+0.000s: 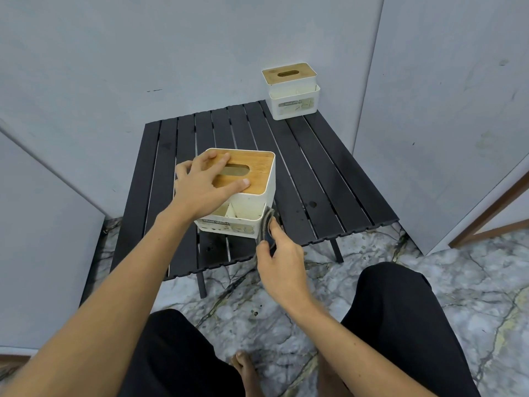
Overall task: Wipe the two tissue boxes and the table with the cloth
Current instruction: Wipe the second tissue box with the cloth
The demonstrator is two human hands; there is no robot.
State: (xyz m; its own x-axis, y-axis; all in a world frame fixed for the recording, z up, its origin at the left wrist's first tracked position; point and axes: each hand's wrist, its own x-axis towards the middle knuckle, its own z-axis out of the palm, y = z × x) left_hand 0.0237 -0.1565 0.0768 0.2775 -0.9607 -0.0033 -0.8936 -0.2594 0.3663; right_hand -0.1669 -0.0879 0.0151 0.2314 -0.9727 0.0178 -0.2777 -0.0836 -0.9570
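Observation:
A white tissue box with a wooden lid (257,179) stands near the front of the low black slatted table (320,173). My left hand (204,186) lies spread on its lid, fingers over the slot's left end. My right hand (282,260) grips a folded grey cloth (267,224) and presses it against the box's front right corner. A second white tissue box with a wooden lid (292,93) stands at the table's far right corner, untouched.
Grey wall panels close in behind and on both sides of the table. The floor is marbled grey stone (472,282). My knees in black trousers (400,325) and a bare foot (243,365) are below the table's front edge. A brown wooden frame (486,213) leans at right.

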